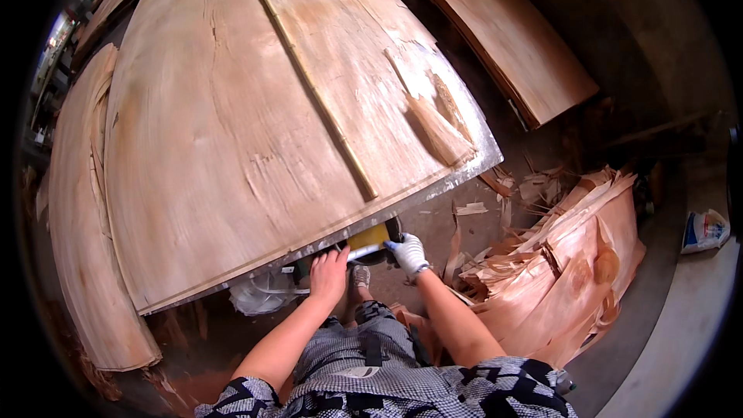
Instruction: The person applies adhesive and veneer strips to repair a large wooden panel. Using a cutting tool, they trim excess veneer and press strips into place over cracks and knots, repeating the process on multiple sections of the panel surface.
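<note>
1. Black-patterned shirt [503, 387], bottom edge.
2. Yellow item with white strip [368, 237], mid-frame, just below veneer sheet [217, 155] edge; partly hidden.
3. Bare left hand [330, 272], white-gloved right hand [409, 254] at its ends; can't tell if either grasps.

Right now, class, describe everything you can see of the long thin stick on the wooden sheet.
The stick is long, slender and yellowish-brown; it looks like bamboo or wood, I cannot tell which. It lies along the pale brown sheet, its near end stopping short of the sheet's near edge, its far part running to the picture's top. Only the sheet visibly touches it.
</note>
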Demonstrator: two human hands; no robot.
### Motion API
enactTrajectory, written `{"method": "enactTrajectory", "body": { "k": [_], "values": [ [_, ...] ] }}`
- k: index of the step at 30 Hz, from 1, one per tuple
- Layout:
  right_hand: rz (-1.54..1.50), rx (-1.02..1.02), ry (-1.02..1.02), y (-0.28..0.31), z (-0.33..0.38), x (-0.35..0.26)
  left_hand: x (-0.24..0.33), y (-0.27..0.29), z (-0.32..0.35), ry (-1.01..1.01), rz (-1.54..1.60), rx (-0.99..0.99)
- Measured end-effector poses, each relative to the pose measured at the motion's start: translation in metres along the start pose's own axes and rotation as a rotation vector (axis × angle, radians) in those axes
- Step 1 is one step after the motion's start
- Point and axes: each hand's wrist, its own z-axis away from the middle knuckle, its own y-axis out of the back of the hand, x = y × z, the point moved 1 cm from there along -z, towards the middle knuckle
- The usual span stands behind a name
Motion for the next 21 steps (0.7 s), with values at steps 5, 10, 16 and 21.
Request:
{"method": "enactTrajectory", "body": {
  "k": [5, 10, 16, 21],
  "values": [
    [0.433, 0.334, 0.101, -0.016, -0.033, 0.007, 0.031, -0.054, -0.042, -0.253, -0.383, -0.159],
    [0.67, 0.502, 0.135, 0.13, 0.02, 0.053, 0.014, -0.08, -0.044, -0.236, -0.414, -0.213],
    [0.321, 1.766, -0.388, 0.423, 0.222, 0.182, 0.01, -0.086, -0.049, -0.258, -0.464, -0.166],
    [0.513, 1.503, 0.075, 0.423, 0.258, 0.243, 0.031, -0.072, -0.036, -0.272, -0.233, -0.117]
  ]
}}
